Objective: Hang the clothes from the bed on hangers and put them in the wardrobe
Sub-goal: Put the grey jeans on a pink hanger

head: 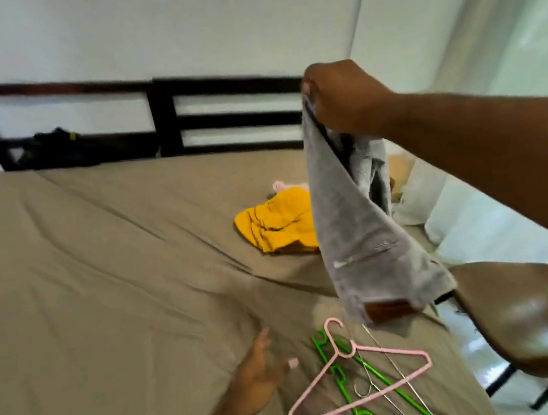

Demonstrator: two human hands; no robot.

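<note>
The right hand (342, 99) pinched the grey garment (363, 241) high. The left hand (258, 371), fingers released, might snag the tangled hangers (351, 348) nearby.

The green hanger (356, 412) runs off the bottom edge, and the grey garment (355, 232) hides part of the yellow garment (274, 221).

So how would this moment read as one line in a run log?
right hand: holds grey garment up | left hand: open, near pink hanger | yellow garment: on bed
</note>
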